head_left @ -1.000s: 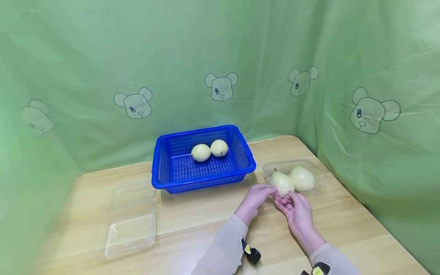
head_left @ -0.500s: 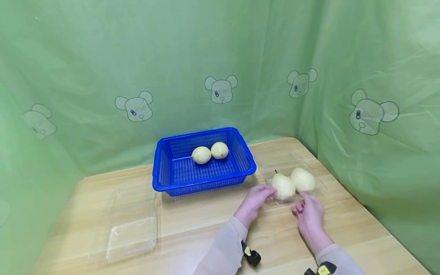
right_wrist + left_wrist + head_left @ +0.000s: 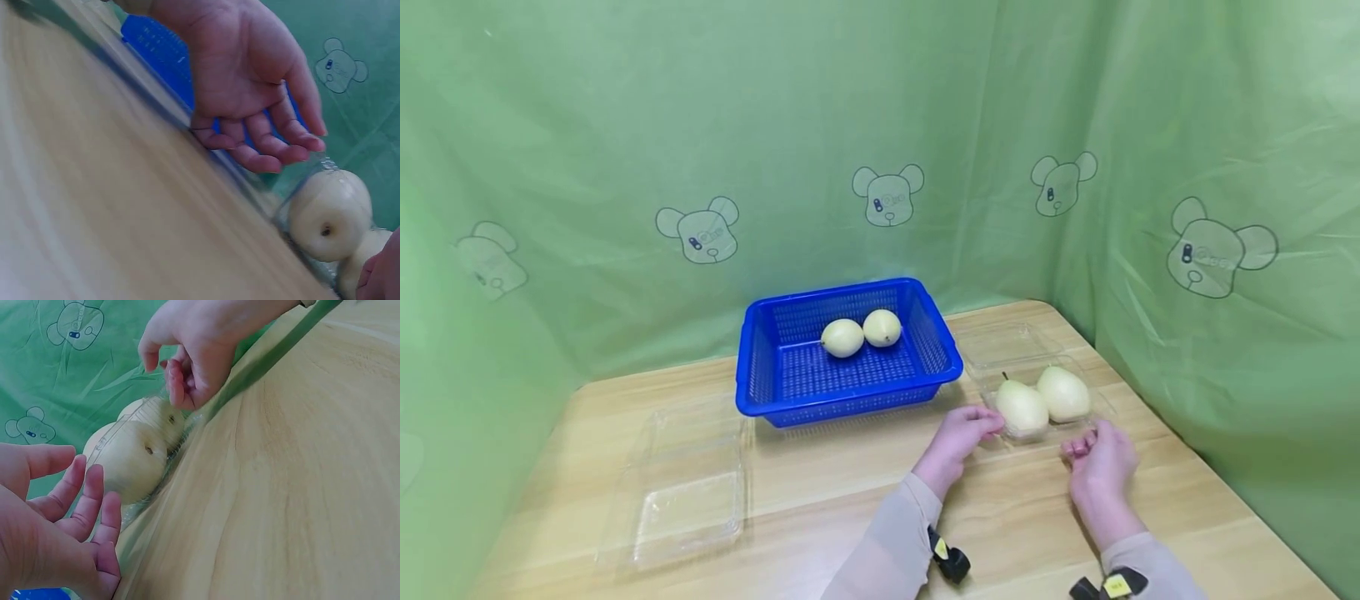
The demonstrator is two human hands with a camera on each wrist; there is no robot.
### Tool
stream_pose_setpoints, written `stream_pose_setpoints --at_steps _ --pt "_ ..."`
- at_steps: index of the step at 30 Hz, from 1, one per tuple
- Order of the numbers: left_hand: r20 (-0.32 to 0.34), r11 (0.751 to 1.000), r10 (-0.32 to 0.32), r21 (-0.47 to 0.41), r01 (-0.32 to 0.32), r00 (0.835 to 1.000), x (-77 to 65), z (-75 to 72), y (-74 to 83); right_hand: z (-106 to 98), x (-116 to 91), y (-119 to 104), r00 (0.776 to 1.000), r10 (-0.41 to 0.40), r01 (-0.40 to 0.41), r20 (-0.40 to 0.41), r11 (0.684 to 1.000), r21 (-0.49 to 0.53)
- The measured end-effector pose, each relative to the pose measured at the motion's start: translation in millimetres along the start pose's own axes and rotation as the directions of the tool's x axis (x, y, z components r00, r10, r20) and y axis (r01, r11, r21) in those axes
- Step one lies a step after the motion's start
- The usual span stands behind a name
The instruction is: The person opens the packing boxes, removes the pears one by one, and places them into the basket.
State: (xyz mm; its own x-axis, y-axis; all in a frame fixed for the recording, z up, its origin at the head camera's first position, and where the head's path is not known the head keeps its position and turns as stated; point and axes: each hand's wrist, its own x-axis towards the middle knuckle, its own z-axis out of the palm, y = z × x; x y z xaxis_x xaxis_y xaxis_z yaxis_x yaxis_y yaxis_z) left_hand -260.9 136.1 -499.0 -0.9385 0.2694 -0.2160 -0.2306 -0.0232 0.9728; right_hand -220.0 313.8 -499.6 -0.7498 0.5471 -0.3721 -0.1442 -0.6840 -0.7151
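Observation:
A clear plastic clamshell container [image 3: 1060,427] stands at the right of the table, its see-through lid [image 3: 1011,343] folded back behind it. Two pale pears [image 3: 1022,407] [image 3: 1064,395] lie side by side in its base. At the front left corner, my left hand [image 3: 957,442] has thumb and index tips close together on the plastic, with the other fingers loosely bent. Beside the front right corner is my right hand [image 3: 1101,467], fingers curled. Whether its fingertips pinch the edge is hidden; the left wrist view shows this right hand [image 3: 194,353] close by the container's end.
Behind and left stands a blue plastic basket [image 3: 850,398] holding two more pears [image 3: 842,338] [image 3: 882,328]. Another clear clamshell container [image 3: 688,517] lies unfolded on the left of the wooden table [image 3: 820,475]. Green curtains [image 3: 805,100] with printed bear heads surround the table.
My right hand has moved right along the container's front, away from my left hand, which keeps its place. The lid now shows lying back behind the pears.

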Motion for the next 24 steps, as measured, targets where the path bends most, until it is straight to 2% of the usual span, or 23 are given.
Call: stream_pose_setpoints --at_steps 4,7,10,15,17,18,19,20,21,22,24 --pt "-0.023 1.0 -0.015 0.014 0.015 1.0 -2.0 -1.0 1.4 1 2 -8 0.99 -0.138 0.139 -0.009 0.987 0.077" --pt "-0.052 1.0 -0.011 0.023 0.012 0.999 -2.3 -0.9 2.3 5 2 -13 0.966 -0.259 0.255 0.008 0.958 0.127" --pt "-0.084 0.999 0.027 0.036 -0.024 0.996 -1.8 0.2 3.6 12 2 -19 0.935 -0.353 0.347 0.035 0.931 0.116" --pt "-0.106 0.992 0.114 0.072 -0.106 0.988 -2.5 2.8 9.4 23 10 -31 0.859 -0.504 0.506 0.09 0.863 -0.002" --pt "-0.106 0.989 0.129 0.091 -0.12 0.986 -3.2 3.1 12.4 26 19 -39 0.832 -0.539 0.552 0.134 0.829 -0.089" --pt "-0.106 0.988 0.133 0.098 -0.123 0.985 -3.7 3.1 13.8 28 24 -44 0.825 -0.54 0.563 0.165 0.812 -0.154" --pt "-0.106 0.987 0.136 0.099 -0.125 0.985 -3.9 3.0 15.2 29 31 -49 0.818 -0.538 0.574 0.204 0.784 -0.234" --pt "-0.106 0.986 0.141 0.106 -0.13 0.984 -4.2 2.6 16.5 29 37 -53 0.813 -0.526 0.582 0.251 0.743 -0.331" --pt "-0.104 0.984 0.145 0.116 -0.133 0.984 -4.6 1.9 17.8 29 44 -58 0.807 -0.506 0.591 0.305 0.686 -0.425" --pt "-0.101 0.983 0.15 0.125 -0.137 0.984 -4.9 1.1 18.8 28 51 -62 0.8 -0.478 0.599 0.362 0.611 -0.517" --pt "-0.101 0.979 0.161 0.139 -0.146 0.982 -5.2 -0.8 20.7 25 67 -70 0.775 -0.396 0.63 0.492 0.419 -0.654"
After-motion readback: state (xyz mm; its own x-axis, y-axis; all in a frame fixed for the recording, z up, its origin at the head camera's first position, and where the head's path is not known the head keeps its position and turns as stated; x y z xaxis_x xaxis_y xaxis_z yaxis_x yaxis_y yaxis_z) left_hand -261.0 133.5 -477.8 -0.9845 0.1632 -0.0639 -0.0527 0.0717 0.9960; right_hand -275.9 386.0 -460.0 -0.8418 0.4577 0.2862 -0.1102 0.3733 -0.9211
